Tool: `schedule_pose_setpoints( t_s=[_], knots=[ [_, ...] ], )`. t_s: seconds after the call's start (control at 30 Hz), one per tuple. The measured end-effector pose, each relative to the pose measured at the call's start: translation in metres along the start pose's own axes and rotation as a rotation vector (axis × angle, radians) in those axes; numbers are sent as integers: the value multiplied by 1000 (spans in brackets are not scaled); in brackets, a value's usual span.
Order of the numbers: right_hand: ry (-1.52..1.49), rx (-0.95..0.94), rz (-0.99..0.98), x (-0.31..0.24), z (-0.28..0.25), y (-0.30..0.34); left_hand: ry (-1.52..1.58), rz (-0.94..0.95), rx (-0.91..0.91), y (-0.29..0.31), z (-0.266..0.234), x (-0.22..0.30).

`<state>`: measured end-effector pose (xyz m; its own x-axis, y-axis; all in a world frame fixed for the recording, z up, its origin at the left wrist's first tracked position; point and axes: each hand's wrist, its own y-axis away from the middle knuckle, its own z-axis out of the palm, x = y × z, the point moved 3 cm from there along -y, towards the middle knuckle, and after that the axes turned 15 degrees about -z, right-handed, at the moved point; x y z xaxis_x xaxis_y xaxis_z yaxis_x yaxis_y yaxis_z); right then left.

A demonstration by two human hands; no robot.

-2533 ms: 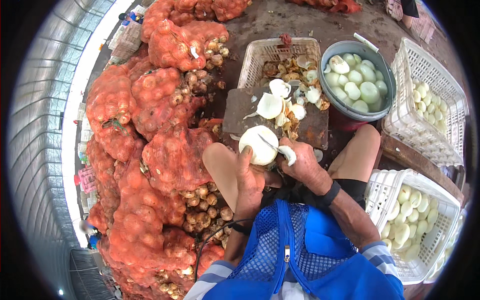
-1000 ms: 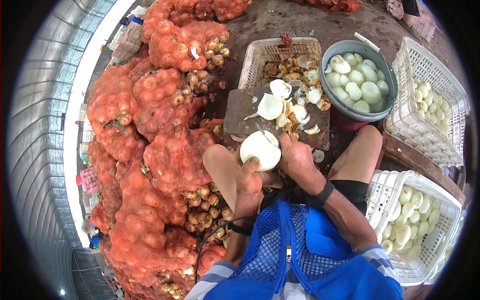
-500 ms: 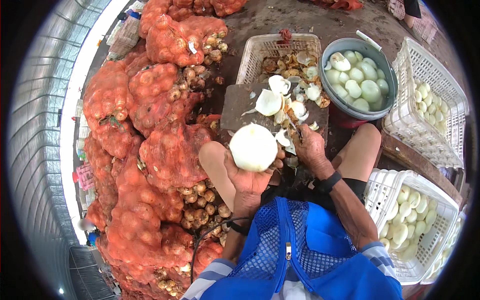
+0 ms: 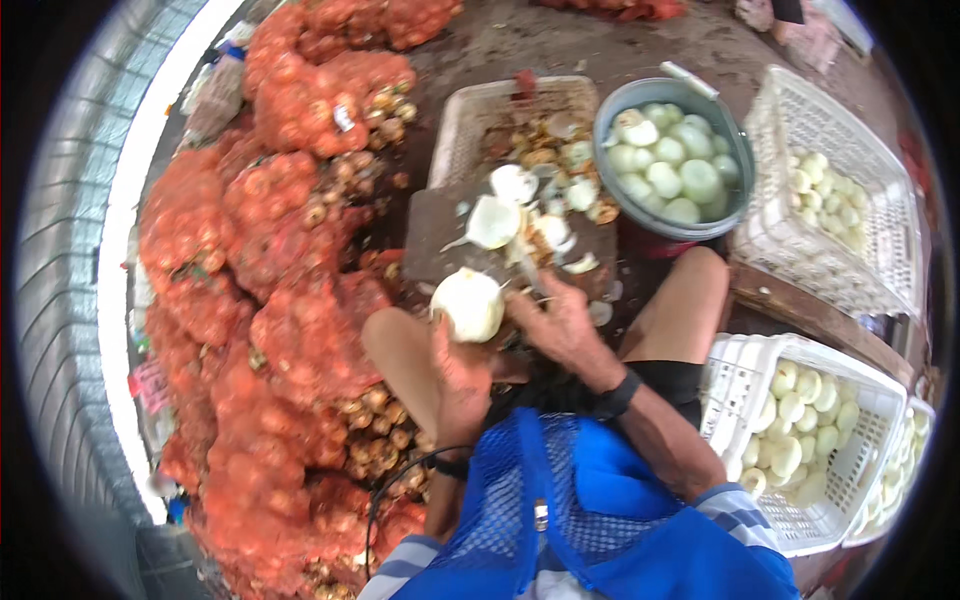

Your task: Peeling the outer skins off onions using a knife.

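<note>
A large peeled white onion (image 4: 468, 304) rests in my left hand (image 4: 462, 380), whose fingers wrap round its underside above my left knee. Close to the onion's right side, my right hand (image 4: 562, 325) is closed on a small knife (image 4: 528, 266). The blade points away from me toward the board, and most of the handle is hidden in my fingers. In front of both hands lies a dark wooden board (image 4: 430, 240), with pale onion layers (image 4: 493, 222) and brown skin scraps on it.
Beyond the board stands a white crate (image 4: 455, 130) with skins. To its right, a grey bucket (image 4: 735, 215) holds peeled onions. White baskets of peeled onions (image 4: 790, 415) line the right side. Red mesh sacks of onions (image 4: 290, 430) pile up at left, loose unpeeled onions (image 4: 375, 440) beside them.
My right hand has come closer to the onion with the knife. The onion has turned in my left hand, which now shows its thumb along the near side. The whole view has shifted slightly.
</note>
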<state>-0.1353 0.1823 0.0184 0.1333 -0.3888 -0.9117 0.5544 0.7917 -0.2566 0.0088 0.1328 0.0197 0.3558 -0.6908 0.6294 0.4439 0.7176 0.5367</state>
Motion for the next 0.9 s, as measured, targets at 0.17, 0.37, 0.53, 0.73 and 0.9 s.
schedule_pose_setpoints(
  t_s=[0.17,0.37,0.53,0.73,0.9],
  knots=[
    [-82,-72,325,28,-19,7,-818,173,52,14,38,8],
    [-644,24,519,33,-56,3,-654,160,-254,6,58,6],
    [-653,393,252,18,-92,-40,-742,16,-206,-4,29,20],
    [-513,703,216,25,-129,-44,-782,51,-18,-46,-5,41],
    [-201,399,383,25,-93,-30,-822,135,153,-107,-13,49]
  ],
)
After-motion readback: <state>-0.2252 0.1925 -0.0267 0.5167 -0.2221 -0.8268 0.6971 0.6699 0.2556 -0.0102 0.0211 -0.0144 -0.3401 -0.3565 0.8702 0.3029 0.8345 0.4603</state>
